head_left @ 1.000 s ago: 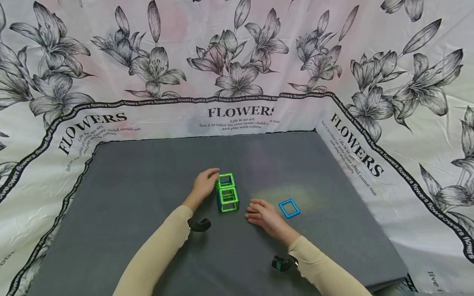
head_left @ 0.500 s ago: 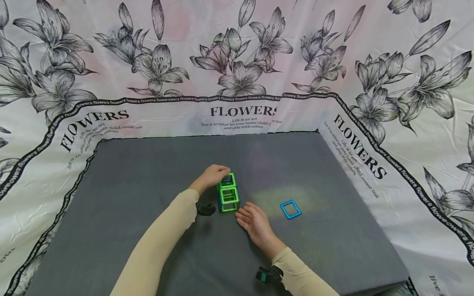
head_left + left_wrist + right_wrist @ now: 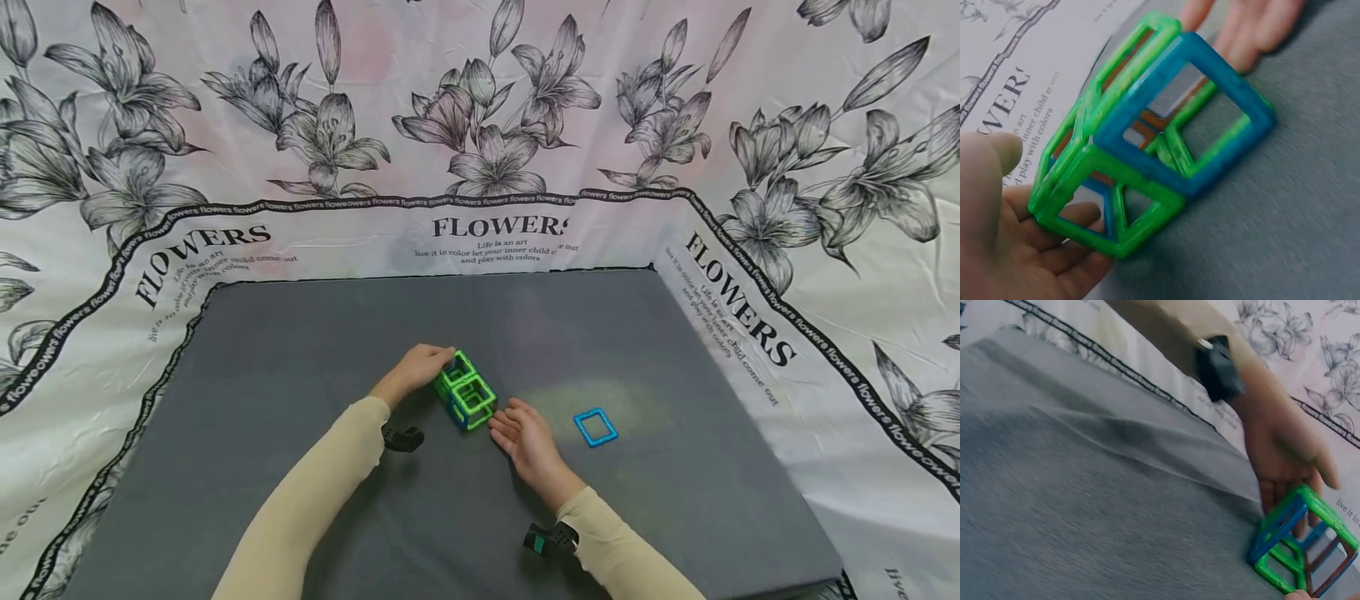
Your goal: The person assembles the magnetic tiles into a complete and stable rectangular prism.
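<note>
A two-cell block of magnetic building tiles (image 3: pixel 460 382), with green and blue open square frames, sits slantwise on the grey table between the hands. My left hand (image 3: pixel 415 369) is at its far left end; in the left wrist view its fingers (image 3: pixel 1066 256) lie against the end frame while the thumb stands apart. Palm turned up, my right hand (image 3: pixel 531 446) has its fingertips right at the block's near right corner. The left wrist view shows a blue tile (image 3: pixel 1144 164) on the block's side, with a brownish-red frame visible inside.
One loose blue square tile (image 3: pixel 604 440) lies flat to the right of the right hand. Black wrist cameras (image 3: pixel 402 438) hang under both forearms. A flower-printed white cloth (image 3: pixel 495 242) borders the table at the back and sides.
The left hand reached over the block's far end and drew back slightly left. The right hand came in to the near corner. Between them the block has turned from straight to slanted.
</note>
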`<state>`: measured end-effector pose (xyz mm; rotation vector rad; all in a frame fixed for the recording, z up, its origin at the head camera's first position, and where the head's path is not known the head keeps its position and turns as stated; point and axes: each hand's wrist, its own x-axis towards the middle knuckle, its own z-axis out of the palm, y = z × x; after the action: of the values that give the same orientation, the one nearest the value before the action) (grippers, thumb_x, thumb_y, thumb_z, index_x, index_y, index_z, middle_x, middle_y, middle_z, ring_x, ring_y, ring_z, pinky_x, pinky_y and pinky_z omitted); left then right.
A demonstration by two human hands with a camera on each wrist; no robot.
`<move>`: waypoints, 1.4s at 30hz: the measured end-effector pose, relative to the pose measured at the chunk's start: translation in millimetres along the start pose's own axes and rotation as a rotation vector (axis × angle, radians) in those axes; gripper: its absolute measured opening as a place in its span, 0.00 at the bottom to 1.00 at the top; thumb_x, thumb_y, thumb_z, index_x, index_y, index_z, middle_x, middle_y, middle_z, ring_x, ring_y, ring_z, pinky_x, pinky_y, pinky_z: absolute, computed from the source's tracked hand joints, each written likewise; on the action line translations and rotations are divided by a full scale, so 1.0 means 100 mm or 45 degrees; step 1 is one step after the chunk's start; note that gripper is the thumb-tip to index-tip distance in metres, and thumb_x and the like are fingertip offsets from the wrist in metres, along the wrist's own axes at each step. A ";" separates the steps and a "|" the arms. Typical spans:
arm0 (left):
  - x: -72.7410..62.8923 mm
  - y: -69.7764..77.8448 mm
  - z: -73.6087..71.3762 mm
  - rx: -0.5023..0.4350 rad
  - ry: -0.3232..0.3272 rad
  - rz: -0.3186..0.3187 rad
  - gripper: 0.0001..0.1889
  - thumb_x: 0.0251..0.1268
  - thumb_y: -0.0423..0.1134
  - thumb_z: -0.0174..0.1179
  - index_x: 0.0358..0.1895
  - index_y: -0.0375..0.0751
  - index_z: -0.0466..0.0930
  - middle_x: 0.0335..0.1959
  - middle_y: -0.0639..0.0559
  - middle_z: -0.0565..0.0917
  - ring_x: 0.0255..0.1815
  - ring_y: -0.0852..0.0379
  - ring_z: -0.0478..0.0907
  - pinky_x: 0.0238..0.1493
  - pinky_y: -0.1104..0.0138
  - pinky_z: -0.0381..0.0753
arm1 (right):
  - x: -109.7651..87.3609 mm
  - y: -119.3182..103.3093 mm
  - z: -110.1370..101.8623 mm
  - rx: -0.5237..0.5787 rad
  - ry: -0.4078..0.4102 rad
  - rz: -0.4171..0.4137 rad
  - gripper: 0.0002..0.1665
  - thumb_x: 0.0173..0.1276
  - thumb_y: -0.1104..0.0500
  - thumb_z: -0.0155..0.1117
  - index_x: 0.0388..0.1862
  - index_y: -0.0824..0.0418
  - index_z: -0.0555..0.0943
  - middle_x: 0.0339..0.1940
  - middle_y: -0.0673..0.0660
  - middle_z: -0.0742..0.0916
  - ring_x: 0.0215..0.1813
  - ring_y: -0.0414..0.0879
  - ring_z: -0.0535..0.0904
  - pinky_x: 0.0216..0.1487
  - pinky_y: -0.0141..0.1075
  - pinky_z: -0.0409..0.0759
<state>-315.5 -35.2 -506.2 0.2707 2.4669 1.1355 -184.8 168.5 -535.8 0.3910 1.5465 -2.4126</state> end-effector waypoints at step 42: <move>-0.58 -0.55 0.37 -0.309 0.283 0.133 0.35 0.74 0.44 0.61 0.80 0.46 0.60 0.75 0.37 0.70 0.48 0.48 0.82 0.38 0.63 0.80 | 0.27 -0.45 0.10 -0.349 0.022 0.001 0.32 0.82 0.65 0.43 0.80 0.75 0.54 0.77 0.79 0.65 0.78 0.70 0.63 0.77 0.55 0.67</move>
<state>-248.0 -65.2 -552.9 0.2127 2.4910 1.5701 -226.4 176.2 -502.9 0.3567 1.8509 -2.1590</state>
